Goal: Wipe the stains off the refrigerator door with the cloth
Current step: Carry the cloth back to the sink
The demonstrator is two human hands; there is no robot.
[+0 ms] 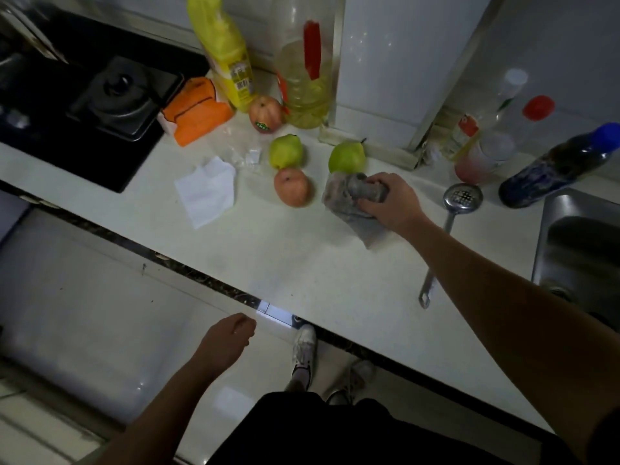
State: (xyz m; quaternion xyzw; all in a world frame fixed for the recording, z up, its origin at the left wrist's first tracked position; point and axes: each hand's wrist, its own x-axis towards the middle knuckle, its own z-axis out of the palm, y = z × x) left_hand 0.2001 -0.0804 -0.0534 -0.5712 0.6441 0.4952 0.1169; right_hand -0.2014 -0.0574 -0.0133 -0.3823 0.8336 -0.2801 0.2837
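A crumpled grey cloth (342, 196) lies on the pale countertop (285, 263), just in front of a green pear. My right hand (389, 203) rests on top of the cloth with its fingers closed around a bunched part. My left hand (228, 344) hangs below the counter's edge, above the floor, fingers loosely curled and holding nothing. No refrigerator door is in view.
Two green pears (347, 157) and two apples (292, 186) sit near the cloth, a white tissue (204, 189) to the left. Behind them stand an oil bottle (305, 82), a yellow bottle (228, 58) and an orange pack (198, 112). Black stove (84, 105) left; ladle (449, 223) and sink (577, 243) right.
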